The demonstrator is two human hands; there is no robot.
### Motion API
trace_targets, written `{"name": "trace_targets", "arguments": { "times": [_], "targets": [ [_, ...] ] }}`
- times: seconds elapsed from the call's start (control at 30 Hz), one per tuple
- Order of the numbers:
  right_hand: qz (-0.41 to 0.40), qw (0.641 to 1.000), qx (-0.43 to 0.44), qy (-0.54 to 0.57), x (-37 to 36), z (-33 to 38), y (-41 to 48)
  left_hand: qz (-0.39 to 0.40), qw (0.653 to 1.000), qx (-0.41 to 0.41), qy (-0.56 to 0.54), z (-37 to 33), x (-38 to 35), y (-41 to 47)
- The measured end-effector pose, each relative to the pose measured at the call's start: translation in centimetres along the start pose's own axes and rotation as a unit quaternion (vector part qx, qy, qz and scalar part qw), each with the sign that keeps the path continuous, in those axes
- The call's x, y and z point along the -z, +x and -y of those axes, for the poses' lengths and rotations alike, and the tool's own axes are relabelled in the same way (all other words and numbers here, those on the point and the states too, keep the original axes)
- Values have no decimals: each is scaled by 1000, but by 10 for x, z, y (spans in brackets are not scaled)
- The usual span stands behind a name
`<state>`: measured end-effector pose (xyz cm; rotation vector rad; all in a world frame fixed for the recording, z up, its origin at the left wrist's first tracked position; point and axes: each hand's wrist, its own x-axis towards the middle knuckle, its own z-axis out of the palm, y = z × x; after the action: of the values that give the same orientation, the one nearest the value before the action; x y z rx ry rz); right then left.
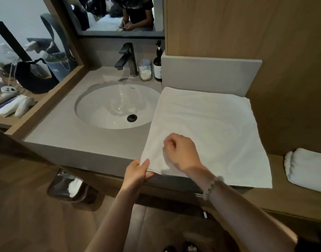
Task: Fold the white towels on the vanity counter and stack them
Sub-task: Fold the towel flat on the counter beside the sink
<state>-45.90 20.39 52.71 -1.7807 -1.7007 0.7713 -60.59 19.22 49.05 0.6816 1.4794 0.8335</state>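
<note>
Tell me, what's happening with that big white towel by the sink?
A person is folding the white towel spread on the vanity counter beside the sink. Their left hand pinches its near corner at the counter's edge, and their right hand, fingers curled, seems to pinch the cloth nearby. Another folded towel lies on the wooden shelf at right.

White towel (206, 131) on the grey counter (79, 131) — plain, no pattern. White basin (108, 106), black tap (127, 57) and drain (132, 118), dark brown bottle (157, 67) — warm wood-grain wall (246, 28).
</note>
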Motion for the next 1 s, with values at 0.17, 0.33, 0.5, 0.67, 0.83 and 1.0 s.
{"name": "trace_targets", "arguments": {
  "times": [0.17,0.33,0.5,0.67,0.83,1.0],
  "targets": [
    [140,901,-269,310,-37,7,-71,-28,998,-42,38,2,5,2],
    [-61,735,-433,518,-38,-28,-60,-23,999,7,-36,1,4,4],
    [-179,719,-419,525,-16,-55,-68,-36,998,30,-45,3,5,4],
    [-284,695,-375,544,18,-84,-76,-50,997,37,-45,1,7,9],
    [-320,682,-358,551,34,-103,-87,-61,996,43,-56,0,7,13],
    [-358,676,-331,553,51,-121,-98,-74,995,47,-57,2,9,18]
  ]
}}
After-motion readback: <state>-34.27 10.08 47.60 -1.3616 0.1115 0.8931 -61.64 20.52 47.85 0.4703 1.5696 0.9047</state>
